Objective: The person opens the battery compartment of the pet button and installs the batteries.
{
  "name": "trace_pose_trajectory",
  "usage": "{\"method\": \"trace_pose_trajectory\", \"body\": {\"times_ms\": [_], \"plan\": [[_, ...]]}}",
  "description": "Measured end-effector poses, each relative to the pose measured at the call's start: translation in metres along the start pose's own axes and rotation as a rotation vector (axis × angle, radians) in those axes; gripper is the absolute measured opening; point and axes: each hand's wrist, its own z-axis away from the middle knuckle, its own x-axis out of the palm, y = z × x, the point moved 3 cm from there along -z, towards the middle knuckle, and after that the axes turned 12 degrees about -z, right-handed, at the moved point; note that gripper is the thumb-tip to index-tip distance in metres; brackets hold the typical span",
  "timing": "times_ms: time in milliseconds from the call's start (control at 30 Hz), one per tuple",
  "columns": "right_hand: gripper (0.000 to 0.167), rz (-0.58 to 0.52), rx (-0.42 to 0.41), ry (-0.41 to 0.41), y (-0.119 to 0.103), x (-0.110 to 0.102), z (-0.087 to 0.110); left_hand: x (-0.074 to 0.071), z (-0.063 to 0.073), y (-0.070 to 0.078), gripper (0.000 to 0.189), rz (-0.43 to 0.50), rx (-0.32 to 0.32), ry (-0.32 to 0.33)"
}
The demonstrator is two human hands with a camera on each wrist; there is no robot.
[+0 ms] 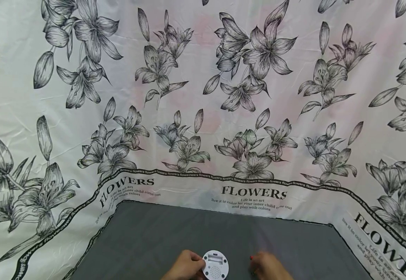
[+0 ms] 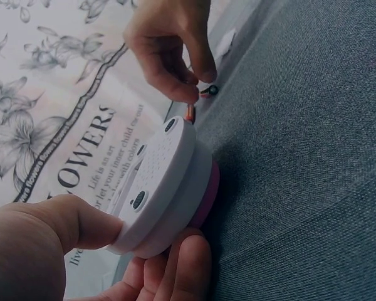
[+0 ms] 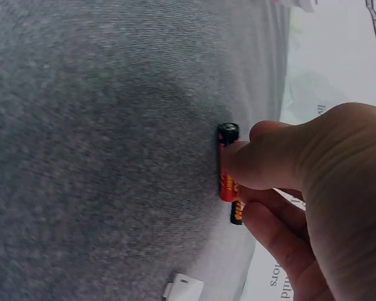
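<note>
My left hand [image 1: 188,264] grips a round white device [image 1: 216,266] by its edge, thumb on the upper rim and fingers beneath. Its underside faces up, showing an uncovered battery compartment [image 1: 215,259], dotted holes and small dark feet. Pink shows on its lower side in the left wrist view. To the right, my right hand [image 1: 268,266] is at two red and black batteries close to the grey cloth. Thumb and fingers pinch one battery [image 3: 228,188]; the other battery [image 3: 237,213] is partly hidden behind it.
A small white plastic piece with a tab [image 3: 185,288] lies on the grey cloth surface [image 1: 175,225], to the right of the batteries. White curtain [image 1: 196,85] with black flower prints and lettering stands around the back and sides.
</note>
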Motion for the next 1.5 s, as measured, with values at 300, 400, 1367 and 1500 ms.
{"method": "trace_pose_trajectory", "body": {"times_ms": [300, 400, 1367, 1500], "plan": [[0.025, -0.047, 0.048, 0.004, -0.036, -0.004, 0.001, 0.000, 0.002, 0.000, 0.022, 0.004, 0.018, 0.014], [0.024, -0.026, -0.019, 0.040, -0.044, -0.005, 0.001, 0.001, 0.002, 0.001, 0.022, 0.006, 0.032, 0.020], [0.020, 0.118, -0.237, 0.236, -0.188, -0.055, -0.042, -0.001, 0.002, 0.000, 0.021, -0.001, 0.010, -0.006], [0.021, 0.072, -0.196, 0.217, -0.199, -0.057, -0.052, -0.001, 0.002, 0.000, 0.021, -0.002, 0.000, -0.015]]}}
